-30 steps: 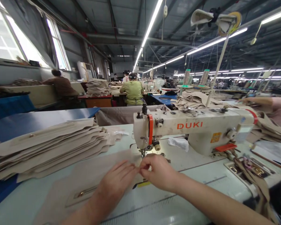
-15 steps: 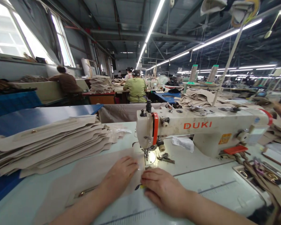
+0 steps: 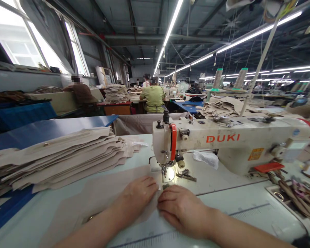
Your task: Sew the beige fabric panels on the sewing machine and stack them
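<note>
A beige fabric piece [image 3: 103, 186] lies on the pale table under the sewing machine's [image 3: 222, 137] needle area. My left hand [image 3: 139, 194] rests on it, palm down, its fingers lying flat near the right edge. At that edge my right hand [image 3: 182, 208] has its fingers curled and pressed together; what is between them is hidden. Just above the right fingers a small dark green thing [image 3: 166, 186] shows in front of the lit needle plate [image 3: 169, 175]. A metal fitting [image 3: 91, 217] on the fabric is partly covered by my left forearm.
Stacked beige fabric pieces [image 3: 74, 158] stand to the left. Small metal parts [image 3: 187, 175] and a crumpled white scrap [image 3: 206, 159] lie beside the needle. At right, a recessed tray [image 3: 279, 196] holds rings and straps. Co-workers sit farther back, one in a green shirt [image 3: 153, 98].
The view has turned slightly left. A small yellow and black thing below the fingertips is out of sight now, and a dark green one shows above my right fingers. Both hands stay close together.
</note>
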Motion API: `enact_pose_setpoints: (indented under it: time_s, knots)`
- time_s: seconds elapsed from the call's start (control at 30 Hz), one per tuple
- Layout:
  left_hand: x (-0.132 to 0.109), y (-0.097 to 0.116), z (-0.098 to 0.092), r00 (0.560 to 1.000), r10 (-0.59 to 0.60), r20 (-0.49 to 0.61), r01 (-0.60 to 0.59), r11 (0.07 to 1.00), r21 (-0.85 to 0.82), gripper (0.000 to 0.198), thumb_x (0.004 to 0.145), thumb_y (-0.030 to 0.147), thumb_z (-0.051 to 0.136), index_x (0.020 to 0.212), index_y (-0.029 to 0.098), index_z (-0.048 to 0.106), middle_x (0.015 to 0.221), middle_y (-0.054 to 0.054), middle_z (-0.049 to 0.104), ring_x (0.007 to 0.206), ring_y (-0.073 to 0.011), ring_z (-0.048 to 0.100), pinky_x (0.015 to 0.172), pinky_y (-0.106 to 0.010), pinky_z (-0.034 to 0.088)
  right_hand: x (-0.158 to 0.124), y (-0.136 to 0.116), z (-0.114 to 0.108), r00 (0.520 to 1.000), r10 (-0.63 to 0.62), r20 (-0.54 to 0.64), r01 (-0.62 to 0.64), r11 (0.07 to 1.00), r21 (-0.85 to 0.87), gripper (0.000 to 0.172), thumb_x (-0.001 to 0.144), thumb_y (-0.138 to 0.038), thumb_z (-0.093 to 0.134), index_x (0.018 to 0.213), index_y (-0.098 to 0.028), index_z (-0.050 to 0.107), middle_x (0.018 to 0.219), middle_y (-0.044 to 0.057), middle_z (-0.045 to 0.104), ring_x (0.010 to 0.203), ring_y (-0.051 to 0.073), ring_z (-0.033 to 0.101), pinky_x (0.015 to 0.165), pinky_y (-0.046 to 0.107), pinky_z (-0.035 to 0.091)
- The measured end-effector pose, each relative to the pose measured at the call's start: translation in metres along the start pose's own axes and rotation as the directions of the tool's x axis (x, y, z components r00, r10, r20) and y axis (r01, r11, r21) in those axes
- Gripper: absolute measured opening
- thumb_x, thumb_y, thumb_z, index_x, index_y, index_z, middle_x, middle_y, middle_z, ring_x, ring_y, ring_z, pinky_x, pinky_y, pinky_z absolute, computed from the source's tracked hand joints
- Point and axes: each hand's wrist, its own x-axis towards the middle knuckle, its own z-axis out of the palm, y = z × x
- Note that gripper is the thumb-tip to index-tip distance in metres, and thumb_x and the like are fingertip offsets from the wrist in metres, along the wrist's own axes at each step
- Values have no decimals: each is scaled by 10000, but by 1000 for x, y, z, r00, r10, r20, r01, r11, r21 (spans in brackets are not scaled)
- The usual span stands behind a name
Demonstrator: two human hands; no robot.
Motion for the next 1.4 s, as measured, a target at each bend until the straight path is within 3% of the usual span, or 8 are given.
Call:
enact_pose_setpoints:
  time_s: [0.27, 0.7, 0.9, 1.1, 1.3, 1.4]
  knots:
    - [4, 2, 11, 998, -41, -56, 39, 999, -26, 245, 917, 34, 427, 820, 153, 618, 838, -49, 654, 811, -197, 607, 766, -327, 530, 0, 6, 8, 996, -30, -81, 34, 998, 49, 184, 923, -176, 476, 947, -163, 658, 924, 77, 681, 908, 190, 586, 901, 297, 476]
    - [5, 3, 13, 988, -40, -147, 34, 999, -42, 251, 914, 30, 419, 878, 158, 632, 876, -49, 689, 826, -186, 648, 781, -318, 550, 2, 4, 6, 998, -1, -68, 7, 997, 81, 177, 915, -165, 487, 936, -158, 663, 923, 76, 681, 919, 190, 586, 932, 277, 466]
    - [4, 4, 14, 993, -61, -100, 56, 997, -56, 289, 907, 19, 385, 903, 161, 636, 904, -51, 697, 853, -183, 649, 813, -329, 552, 3, 3, 5, 997, -3, -75, 10, 996, 90, 175, 904, -149, 497, 930, -162, 669, 914, 75, 685, 906, 186, 592, 902, 270, 482]
    - [3, 4, 14, 999, -38, -29, 38, 999, -7, 203, 877, 9, 487, 888, 147, 635, 904, -43, 698, 853, -190, 647, 831, -325, 535, 2, 4, 5, 994, -6, -106, 20, 991, 129, 183, 900, -149, 492, 913, -168, 674, 916, 72, 691, 916, 187, 597, 891, 274, 481]
    - [-3, 5, 20, 998, -56, -28, 58, 997, 48, 243, 864, -4, 489, 991, 151, 627, 999, -57, 702, 909, -199, 658, 865, -345, 522, 3, 13, 2, 962, 196, -191, -177, 978, 109, 172, 905, -146, 496, 914, -184, 664, 868, 59, 677, 848, 195, 578, 816, 317, 465]
    - [-5, 6, 21, 997, -58, -42, 61, 996, 67, 260, 857, -12, 479, 1001, 149, 624, 1003, -60, 701, 909, -201, 660, 853, -342, 525, 3, 15, 4, 964, 204, -173, -193, 978, 75, 172, 905, -149, 500, 919, -190, 667, 863, 56, 670, 841, 198, 563, 802, 321, 455]
